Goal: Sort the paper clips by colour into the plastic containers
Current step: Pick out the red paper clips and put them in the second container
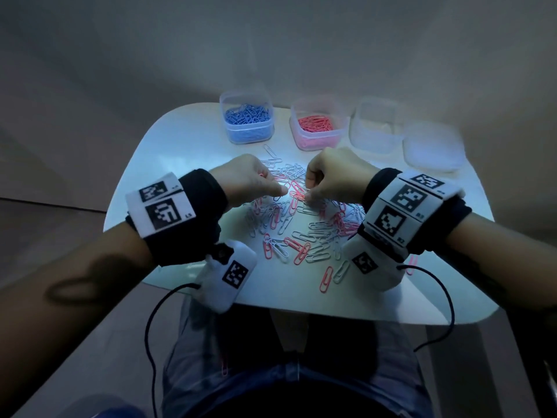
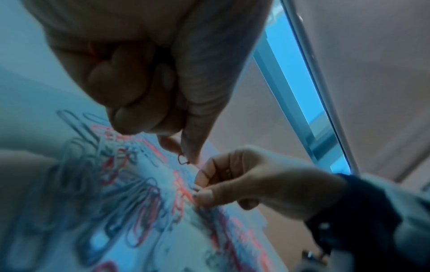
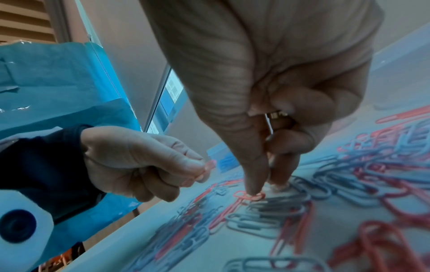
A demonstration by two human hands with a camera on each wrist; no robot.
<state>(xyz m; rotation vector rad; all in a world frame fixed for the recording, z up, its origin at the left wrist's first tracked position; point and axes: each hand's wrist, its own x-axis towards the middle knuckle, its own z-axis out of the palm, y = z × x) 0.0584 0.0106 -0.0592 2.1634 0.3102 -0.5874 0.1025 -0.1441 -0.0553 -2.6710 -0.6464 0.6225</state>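
Note:
A pile of red and silver paper clips [image 1: 301, 227] lies spread over the middle of the white table [image 1: 180, 140]. My left hand [image 1: 278, 194] hovers just over the pile's far part. Its thumb and forefinger pinch a small red paper clip [image 2: 184, 160], and more red shows inside its curled fingers. Close beside it, my right hand [image 1: 309, 195] reaches down onto the pile, thumb and forefinger tips pinching a red clip [image 3: 250, 196] that still lies on the silver ones. At the back stand a container of blue clips [image 1: 247, 120] and one of red clips [image 1: 316, 126].
Right of the red container stands an empty clear container [image 1: 373, 125], and beside it a flat clear lid or tub [image 1: 434, 149]. Loose clips reach toward the near table edge [image 1: 327, 279]. One red clip [image 1: 224, 369] lies on my lap. Cables hang from both wrist cameras.

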